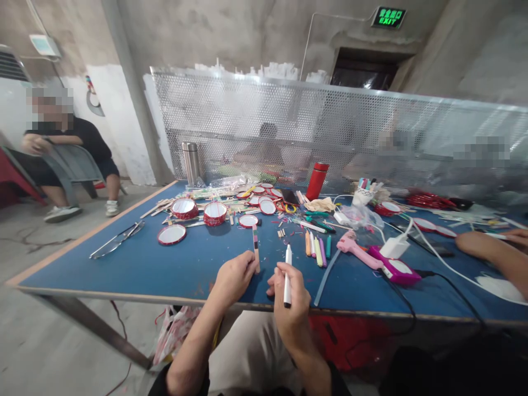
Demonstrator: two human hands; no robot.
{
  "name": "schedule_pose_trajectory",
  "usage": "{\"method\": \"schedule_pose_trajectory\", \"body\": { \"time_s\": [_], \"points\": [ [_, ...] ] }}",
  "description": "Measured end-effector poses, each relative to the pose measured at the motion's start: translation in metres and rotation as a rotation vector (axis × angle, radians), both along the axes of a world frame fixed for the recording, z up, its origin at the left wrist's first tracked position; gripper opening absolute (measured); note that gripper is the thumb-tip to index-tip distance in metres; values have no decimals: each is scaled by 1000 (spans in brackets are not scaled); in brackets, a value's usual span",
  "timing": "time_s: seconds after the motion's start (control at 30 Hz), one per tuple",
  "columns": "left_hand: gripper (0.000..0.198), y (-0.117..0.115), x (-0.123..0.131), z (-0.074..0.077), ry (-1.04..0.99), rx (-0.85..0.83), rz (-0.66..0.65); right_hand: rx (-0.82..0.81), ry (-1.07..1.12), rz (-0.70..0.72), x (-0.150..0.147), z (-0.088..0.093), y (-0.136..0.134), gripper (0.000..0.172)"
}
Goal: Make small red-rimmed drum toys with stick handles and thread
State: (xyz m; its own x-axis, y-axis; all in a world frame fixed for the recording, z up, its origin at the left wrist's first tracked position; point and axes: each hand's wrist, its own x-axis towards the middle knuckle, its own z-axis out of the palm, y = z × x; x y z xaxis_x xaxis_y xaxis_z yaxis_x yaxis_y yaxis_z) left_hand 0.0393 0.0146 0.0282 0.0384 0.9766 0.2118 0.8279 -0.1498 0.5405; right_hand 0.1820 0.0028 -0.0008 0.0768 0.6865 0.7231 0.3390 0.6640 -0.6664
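Pinched in my left hand (236,278) is a flat wooden craft stick (256,247), held upright, its upper part coloured in dark and pinkish bands. My right hand (292,294) grips a white marker pen (287,275); a dark tip points away from me and a black end faces me. Stick and pen are apart. Just right of the pen lie several coloured markers (317,247) in a row. Small cut stick pieces (281,234) are scattered beyond my hands, near a round white disc with a red rim (248,221).
A pink glue gun (358,253) rests by a purple power strip (396,269) with trailing cables. Scissors (117,240) lie at left. Red-rimmed drums (215,213), a steel flask (191,164) and a red flask (317,180) stand farther back. A co-worker's arm (490,253) reaches in from the right.
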Motion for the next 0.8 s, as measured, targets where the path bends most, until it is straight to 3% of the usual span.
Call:
{"method": "schedule_pose_trajectory", "body": {
  "time_s": [0.27, 0.43, 0.8],
  "points": [
    [22, -3, -4, -1, -116, 30, -21, 27, -12, -11, -2, -7, 8, 18],
    [21, -4, -6, -1, -310, -57, -43, 76, -44, -68, -5, -13, 15, 23],
    [22, -6, -3, 0, -261, -34, -11, 98, -133, 32, -3, -7, 13, 34]
  ]
}}
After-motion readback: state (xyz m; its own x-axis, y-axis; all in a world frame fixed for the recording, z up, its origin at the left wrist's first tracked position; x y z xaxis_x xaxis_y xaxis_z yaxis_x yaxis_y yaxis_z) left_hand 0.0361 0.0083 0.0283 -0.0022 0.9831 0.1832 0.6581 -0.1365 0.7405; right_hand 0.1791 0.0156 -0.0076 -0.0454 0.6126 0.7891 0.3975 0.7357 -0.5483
